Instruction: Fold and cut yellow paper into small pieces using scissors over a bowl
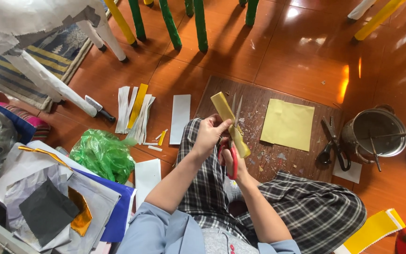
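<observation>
I sit cross-legged on the floor. My left hand [211, 133] pinches a long yellow paper strip [230, 121] that runs from upper left to lower right. My right hand [233, 162], mostly hidden under the strip, grips red-handled scissors [233, 157] whose blades are parted and point up beside the strip at its middle. Both hands are over a brown wooden board [259, 103] littered with small paper scraps. A yellow paper sheet [287, 124] lies on the board to the right.
Black scissors [333, 143] and a metal pot [376, 133] sit at right. White and yellow cut strips [135, 110], a white card [180, 118], a knife [98, 108] and a green plastic bag [103, 154] lie at left. Piled paper sheets [48, 197] lie at lower left; wrapped chair legs [170, 23] stand above.
</observation>
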